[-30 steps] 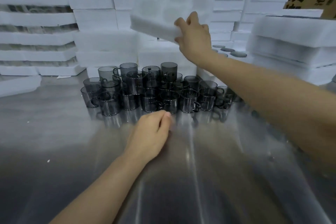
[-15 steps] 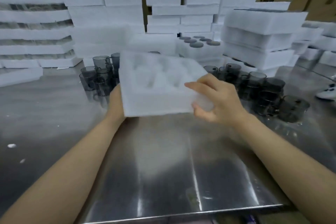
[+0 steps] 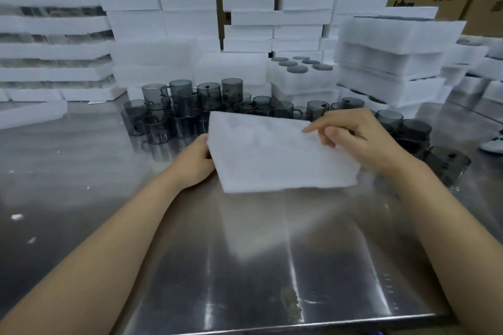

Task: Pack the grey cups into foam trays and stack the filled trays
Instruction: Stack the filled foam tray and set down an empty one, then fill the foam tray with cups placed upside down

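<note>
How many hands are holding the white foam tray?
2: the left hand grips the white rectangular foam tray at its left edge; the right hand holds its right side.

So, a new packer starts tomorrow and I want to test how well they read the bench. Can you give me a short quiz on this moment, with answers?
1. True or false: the foam tray being held already has cups in it.
2. Where do the loose grey cups stand? A) on the metal table, behind the held tray; B) on the floor; C) in a cardboard box.
3. Left grip or right grip: which one lays a finger across the tray's top face?
Key: 1 false; 2 A; 3 right grip.
</note>
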